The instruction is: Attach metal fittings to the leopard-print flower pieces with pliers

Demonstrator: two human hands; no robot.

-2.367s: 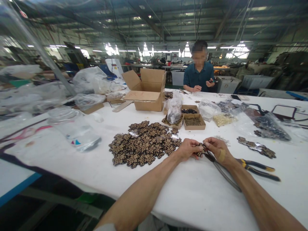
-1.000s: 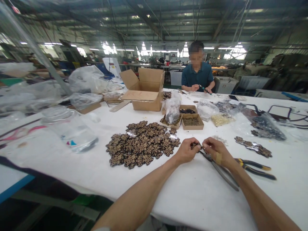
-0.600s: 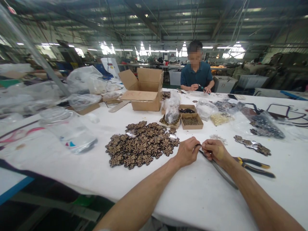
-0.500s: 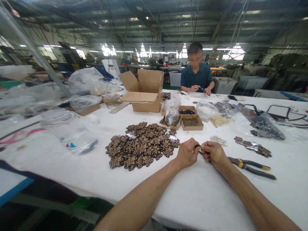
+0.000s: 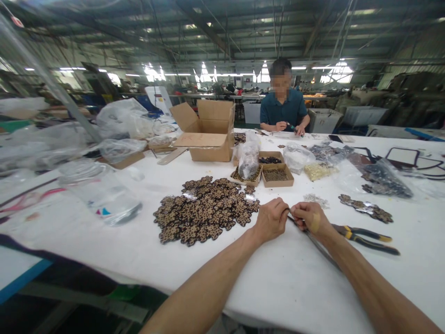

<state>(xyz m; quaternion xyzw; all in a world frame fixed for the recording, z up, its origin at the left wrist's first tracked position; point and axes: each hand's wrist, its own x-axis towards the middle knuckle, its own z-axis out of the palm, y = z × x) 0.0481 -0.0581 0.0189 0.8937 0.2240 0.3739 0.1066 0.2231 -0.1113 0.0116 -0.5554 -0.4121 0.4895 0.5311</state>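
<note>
My left hand (image 5: 273, 218) is closed in a pinch at the end of a thin dark strap (image 5: 323, 249). Facing it almost fingertip to fingertip, my right hand (image 5: 310, 217) is closed on the same strap, with a tan plaster on its back. The strap runs from the fingertips beneath my right hand and down along my right forearm. Whatever small part may sit between the fingertips is hidden. Pliers (image 5: 365, 236) with black and yellow handles lie right of my right wrist. To the left of my hands spreads a pile of leopard-print, flower-shaped pieces (image 5: 205, 208).
Beyond my hands stand small boxes of metal studs (image 5: 278, 175) and an open cardboard box (image 5: 212, 153). Small silvery parts (image 5: 315, 201) and more patterned pieces (image 5: 365, 208) lie to the right. A clear plastic jug (image 5: 100, 195) stands left. Across the table sits a co-worker (image 5: 283, 109).
A longer stretch of the dark strap now shows below my right hand. Both hands keep nearly the same place and remain pinched together.
</note>
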